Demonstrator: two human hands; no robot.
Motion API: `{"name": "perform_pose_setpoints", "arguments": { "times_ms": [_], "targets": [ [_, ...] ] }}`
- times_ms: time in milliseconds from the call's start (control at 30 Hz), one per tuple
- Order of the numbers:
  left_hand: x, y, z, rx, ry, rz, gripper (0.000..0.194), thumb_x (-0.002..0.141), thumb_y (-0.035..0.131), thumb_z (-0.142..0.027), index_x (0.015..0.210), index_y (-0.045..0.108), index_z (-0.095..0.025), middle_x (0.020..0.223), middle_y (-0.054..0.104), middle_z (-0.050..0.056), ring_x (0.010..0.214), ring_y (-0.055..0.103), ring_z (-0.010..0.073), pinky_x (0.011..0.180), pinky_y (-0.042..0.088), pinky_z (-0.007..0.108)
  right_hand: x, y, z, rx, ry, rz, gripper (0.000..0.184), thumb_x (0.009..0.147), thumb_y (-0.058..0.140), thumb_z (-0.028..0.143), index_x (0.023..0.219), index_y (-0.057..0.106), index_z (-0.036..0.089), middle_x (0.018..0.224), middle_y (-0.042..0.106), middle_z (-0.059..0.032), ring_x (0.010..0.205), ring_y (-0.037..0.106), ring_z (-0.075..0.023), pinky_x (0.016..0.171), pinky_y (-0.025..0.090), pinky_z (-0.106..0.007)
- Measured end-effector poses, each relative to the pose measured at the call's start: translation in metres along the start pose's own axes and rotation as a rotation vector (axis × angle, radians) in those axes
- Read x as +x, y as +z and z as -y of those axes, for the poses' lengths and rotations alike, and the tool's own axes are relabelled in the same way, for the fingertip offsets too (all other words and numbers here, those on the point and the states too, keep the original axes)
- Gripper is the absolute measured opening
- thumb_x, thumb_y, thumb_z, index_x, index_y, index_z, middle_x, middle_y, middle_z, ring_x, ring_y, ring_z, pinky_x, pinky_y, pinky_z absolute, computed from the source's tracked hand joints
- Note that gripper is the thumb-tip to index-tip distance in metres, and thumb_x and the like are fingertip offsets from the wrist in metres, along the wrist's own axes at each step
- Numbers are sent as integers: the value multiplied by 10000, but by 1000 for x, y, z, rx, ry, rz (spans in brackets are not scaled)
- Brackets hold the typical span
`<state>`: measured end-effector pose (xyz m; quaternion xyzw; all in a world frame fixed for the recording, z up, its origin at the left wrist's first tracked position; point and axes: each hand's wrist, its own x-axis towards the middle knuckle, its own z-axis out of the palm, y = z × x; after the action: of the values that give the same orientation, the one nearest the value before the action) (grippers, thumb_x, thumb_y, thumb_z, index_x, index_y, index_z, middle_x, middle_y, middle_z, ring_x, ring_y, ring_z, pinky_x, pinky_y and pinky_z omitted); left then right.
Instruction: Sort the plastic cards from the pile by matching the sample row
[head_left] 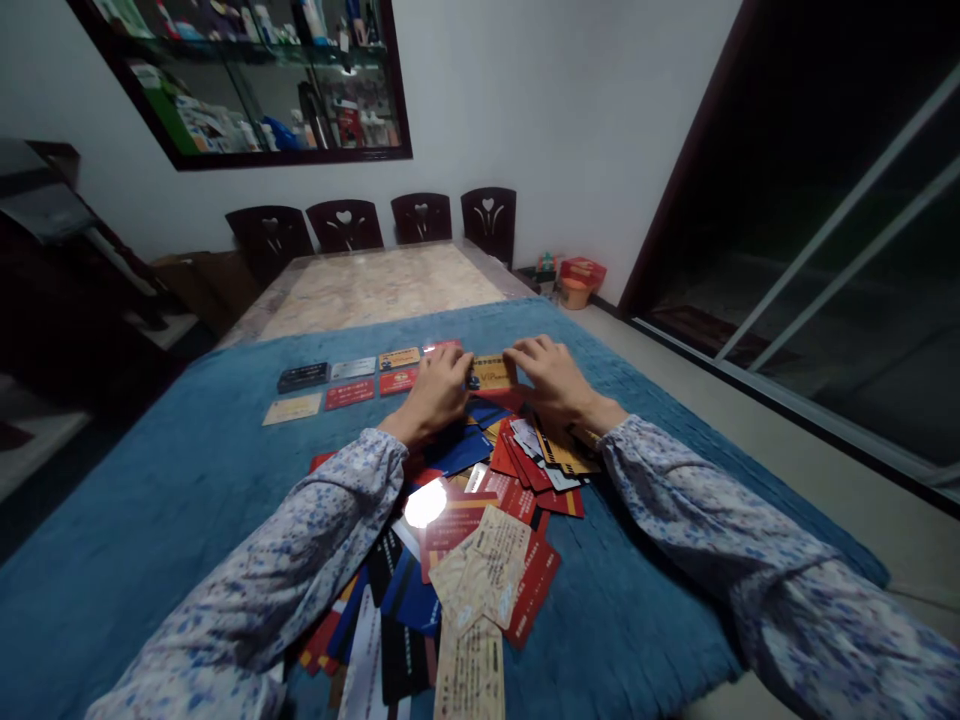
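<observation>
A gold VIP card (493, 376) is held up between my two hands, its face toward me. My left hand (439, 388) pinches its left end, and my right hand (553, 374) has its fingers on the right end. Below them spreads a loose pile of cards, with red cards (461, 525), blue cards (461, 452), cream cards (471, 670) and gold cards (566, 445) overlapping. Left of my hands, cards lie in two rows: a black stack (304, 377), a silver card (354, 368), another gold card (399, 358), a cream card (292, 408) and red cards (349, 393).
A blue cloth (187, 480) covers the near part of the table, and the marble-patterned top (390, 285) shows beyond it. Several dark chairs (345, 225) stand along the far end. An orange bucket (574, 292) sits on the floor at the right.
</observation>
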<state>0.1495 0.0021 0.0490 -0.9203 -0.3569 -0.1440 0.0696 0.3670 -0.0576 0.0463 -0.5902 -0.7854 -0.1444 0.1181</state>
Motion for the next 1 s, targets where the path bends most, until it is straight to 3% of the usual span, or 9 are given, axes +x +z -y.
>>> {"name": "perform_pose_setpoints", "arguments": {
  "times_ms": [367, 500, 700, 1000],
  "targets": [
    [-12, -9, 28, 23, -50, 49, 420, 882, 590, -216, 1299, 572, -172, 1358, 557, 165, 1246, 480, 340, 1033, 425, 501, 37, 4, 12, 61, -93, 77, 525, 936, 672, 421, 1391, 597, 169, 1391, 603, -182, 1172, 470, -318, 799, 383, -367],
    [-15, -7, 44, 18, -103, 52, 397, 880, 609, -226, 1274, 586, -190, 1331, 561, 155, 1224, 488, 333, 1011, 426, 492, 53, 7, 20, 80, -114, 112, 470, 926, 676, 332, 1370, 611, 190, 1401, 603, -166, 1188, 466, -315, 804, 391, -368],
    [-22, -6, 64, -2, -164, 76, 404, 888, 603, -224, 1290, 587, -198, 1361, 554, 152, 1244, 483, 336, 1002, 423, 494, 72, 9, 34, 117, -145, 143, 246, 946, 611, 255, 1171, 694, 198, 1389, 621, -142, 1183, 469, -304, 828, 394, -380],
    [-26, -2, 92, -15, -196, 90, 421, 914, 557, -262, 1326, 584, -177, 1336, 564, 174, 1236, 485, 356, 1006, 407, 542, 101, 19, 47, 121, -162, 200, 306, 944, 624, 262, 1241, 675, 212, 1399, 610, -141, 1191, 472, -304, 844, 415, -380]
  ]
}}
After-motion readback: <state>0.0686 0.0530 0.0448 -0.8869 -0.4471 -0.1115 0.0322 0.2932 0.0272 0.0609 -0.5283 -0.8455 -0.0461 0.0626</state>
